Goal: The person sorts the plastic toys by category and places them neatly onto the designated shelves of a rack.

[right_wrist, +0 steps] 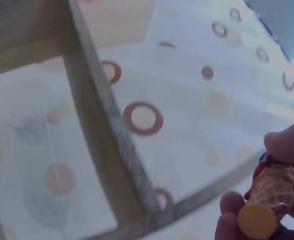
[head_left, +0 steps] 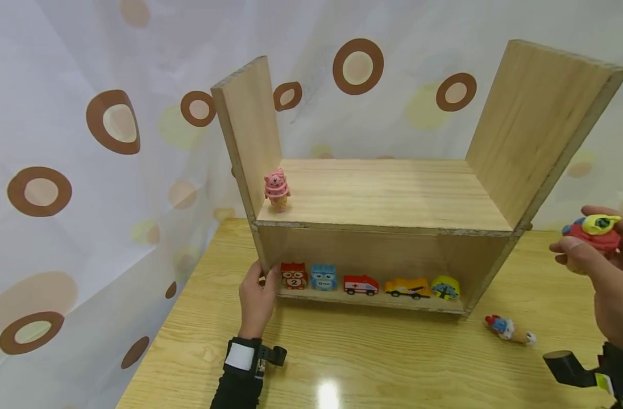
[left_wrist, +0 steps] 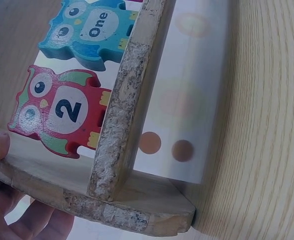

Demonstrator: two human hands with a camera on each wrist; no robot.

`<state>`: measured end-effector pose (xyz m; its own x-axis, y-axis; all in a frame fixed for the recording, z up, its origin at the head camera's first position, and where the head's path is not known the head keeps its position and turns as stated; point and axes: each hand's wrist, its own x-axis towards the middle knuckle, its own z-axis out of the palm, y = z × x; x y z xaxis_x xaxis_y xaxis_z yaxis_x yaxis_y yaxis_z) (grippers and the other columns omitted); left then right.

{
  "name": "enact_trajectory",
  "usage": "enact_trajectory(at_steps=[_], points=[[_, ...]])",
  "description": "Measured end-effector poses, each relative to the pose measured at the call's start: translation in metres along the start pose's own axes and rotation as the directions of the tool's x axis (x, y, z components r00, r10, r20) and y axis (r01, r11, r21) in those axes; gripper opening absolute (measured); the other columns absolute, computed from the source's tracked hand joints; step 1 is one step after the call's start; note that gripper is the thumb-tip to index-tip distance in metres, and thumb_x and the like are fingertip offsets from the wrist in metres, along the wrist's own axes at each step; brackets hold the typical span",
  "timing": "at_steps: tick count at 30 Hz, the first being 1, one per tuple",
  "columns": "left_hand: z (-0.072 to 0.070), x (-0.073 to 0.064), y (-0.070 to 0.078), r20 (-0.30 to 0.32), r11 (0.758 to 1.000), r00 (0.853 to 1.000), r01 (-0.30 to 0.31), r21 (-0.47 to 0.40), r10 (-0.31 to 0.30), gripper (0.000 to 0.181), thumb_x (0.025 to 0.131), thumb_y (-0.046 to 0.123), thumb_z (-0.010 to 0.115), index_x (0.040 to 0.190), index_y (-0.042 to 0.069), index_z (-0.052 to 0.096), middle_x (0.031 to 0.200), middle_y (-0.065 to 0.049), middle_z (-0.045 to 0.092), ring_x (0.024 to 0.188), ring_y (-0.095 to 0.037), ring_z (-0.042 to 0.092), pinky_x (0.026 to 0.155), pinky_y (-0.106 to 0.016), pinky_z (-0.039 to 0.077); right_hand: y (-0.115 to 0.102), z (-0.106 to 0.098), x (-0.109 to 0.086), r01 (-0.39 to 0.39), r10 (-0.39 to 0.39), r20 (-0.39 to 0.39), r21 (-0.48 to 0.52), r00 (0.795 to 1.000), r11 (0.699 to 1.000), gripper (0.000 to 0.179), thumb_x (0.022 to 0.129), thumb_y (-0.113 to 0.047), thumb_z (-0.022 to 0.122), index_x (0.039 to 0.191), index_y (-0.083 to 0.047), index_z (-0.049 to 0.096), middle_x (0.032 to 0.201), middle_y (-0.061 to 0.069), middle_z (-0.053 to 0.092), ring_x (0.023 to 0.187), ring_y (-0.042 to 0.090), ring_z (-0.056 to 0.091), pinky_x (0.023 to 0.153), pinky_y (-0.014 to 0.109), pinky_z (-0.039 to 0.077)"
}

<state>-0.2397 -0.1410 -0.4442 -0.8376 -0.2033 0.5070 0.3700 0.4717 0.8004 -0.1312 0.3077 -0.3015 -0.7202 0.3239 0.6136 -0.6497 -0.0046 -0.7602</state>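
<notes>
My left hand [head_left: 258, 295] grips the lower left side panel of a wooden shelf [head_left: 373, 193], thumb on the inner face, fingers outside. Just beside it on the lower board stands a red owl block [left_wrist: 57, 110] marked 2, then a blue owl block [left_wrist: 89, 30] marked One. Off to the right of the shelf, my right hand [head_left: 615, 267] holds up an ice-cream-cone figurine [head_left: 598, 232] with a red, yellow and blue top. Its waffle cone [right_wrist: 276, 192] shows between thumb and fingers in the right wrist view. A pink ice-cream-cone figurine [head_left: 277, 190] stands at the upper board's left end.
The lower board also bears a red ambulance [head_left: 361, 285], a yellow-orange truck [head_left: 407, 287] and a yellow tree block [head_left: 445, 288]. Another ice-cream-cone figurine [head_left: 510, 330], red, blue and white, lies on the wooden table [head_left: 383, 363] right of the shelf. Behind hangs a patterned sheet [head_left: 153, 68].
</notes>
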Motion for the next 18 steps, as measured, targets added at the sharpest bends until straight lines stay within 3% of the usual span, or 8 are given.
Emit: enact_trajectory(at_steps=[3,7,10,13,16,18], points=[[0.0,0.001,0.001,0.001,1.0,1.0,0.009,-0.001,-0.009,0.029,0.098,0.021,0.063,0.123,0.006,0.065,0.113,-0.014,0.073,0.097,-0.027,0.07,0.071,-0.032,0.056,-0.021,0.028,0.0,0.024,-0.024,0.001,-0.012,1.0,1.0,0.052,0.088,0.024,0.051,0.132,-0.003,0.055,0.106,0.004,0.06,0.084,0.005,0.066,0.073,0.007,0.051],[0.0,0.001,0.001,0.005,1.0,1.0,0.006,-0.008,-0.006,0.029,0.098,0.021,0.063,0.123,0.006,0.065,0.113,-0.014,0.073,0.097,-0.027,0.07,0.071,-0.034,0.057,-0.039,0.057,0.0,0.007,0.002,0.096,-0.085,0.995,0.996,0.053,0.086,0.021,0.057,0.133,-0.003,0.054,0.113,0.003,0.061,0.093,0.007,0.064,0.077,0.008,0.052],[-0.001,0.001,0.001,0.006,1.0,1.0,0.0,-0.01,0.0,0.029,0.099,0.021,0.062,0.124,0.007,0.065,0.113,-0.014,0.072,0.098,-0.028,0.07,0.072,-0.034,0.057,-0.045,0.079,0.005,0.008,0.018,0.188,-0.136,0.982,0.991,0.052,0.085,0.019,0.062,0.132,-0.003,0.054,0.113,0.0,0.066,0.094,0.006,0.066,0.077,0.008,0.052],[-0.002,0.001,0.001,0.004,1.0,1.0,0.002,-0.014,-0.002,0.029,0.099,0.021,0.062,0.124,0.007,0.065,0.113,-0.014,0.072,0.098,-0.027,0.07,0.071,-0.033,0.056,-0.046,0.105,0.013,0.011,0.022,0.263,-0.123,0.964,0.992,0.051,0.084,0.017,0.065,0.129,-0.003,0.057,0.108,-0.001,0.071,0.09,0.006,0.069,0.075,0.011,0.054],[-0.002,0.001,0.001,0.006,1.0,1.0,0.01,-0.019,-0.01,0.029,0.098,0.021,0.063,0.123,0.007,0.065,0.113,-0.013,0.072,0.097,-0.026,0.069,0.071,-0.031,0.056,-0.043,0.13,0.021,0.027,0.041,0.329,-0.2,0.943,0.979,0.047,0.086,0.011,0.068,0.128,-0.006,0.058,0.106,-0.002,0.07,0.086,0.006,0.069,0.073,0.012,0.055],[-0.001,0.001,0.001,0.009,1.0,1.0,0.012,-0.015,-0.012,0.029,0.098,0.022,0.063,0.124,0.008,0.065,0.113,-0.013,0.072,0.098,-0.025,0.069,0.071,-0.03,0.056,-0.039,0.143,0.024,0.047,0.063,0.349,-0.299,0.935,0.953,0.045,0.088,0.005,0.069,0.128,-0.011,0.058,0.104,-0.006,0.067,0.084,0.004,0.067,0.072,0.012,0.054]])
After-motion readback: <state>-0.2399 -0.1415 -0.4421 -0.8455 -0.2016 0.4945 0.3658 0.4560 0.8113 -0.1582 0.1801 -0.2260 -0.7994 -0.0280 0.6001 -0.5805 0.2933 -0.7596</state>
